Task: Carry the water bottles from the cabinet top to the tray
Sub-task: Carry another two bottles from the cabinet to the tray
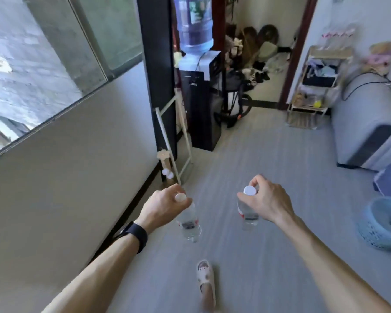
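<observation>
**While both bottles hang by the neck, drop risk stands open**

Since each hand carries one bottle, the load is judged to be in transit; neither cabinet top nor tray is in view.

The left hand (165,206) has fingers curled round the neck of a clear plastic water bottle with a white cap and red label (190,224), at 11 o'clock of the pale slippered foot (205,281). The right hand (266,199) pinches the matching second clear bottle (248,215) at its cap, at 1 o'clock of that foot. Both bottles hang over the grey floor (269,154).

Findings:
- The grips sit high, so the bodies can swing and slip out, the right one soonest.
- A black water dispenser with a blue jug (201,98) stands at 12 o'clock; a blue mesh basket (384,224) sits at 3 o'clock of the right hand. Either could catch a bottle or a foot.
</observation>
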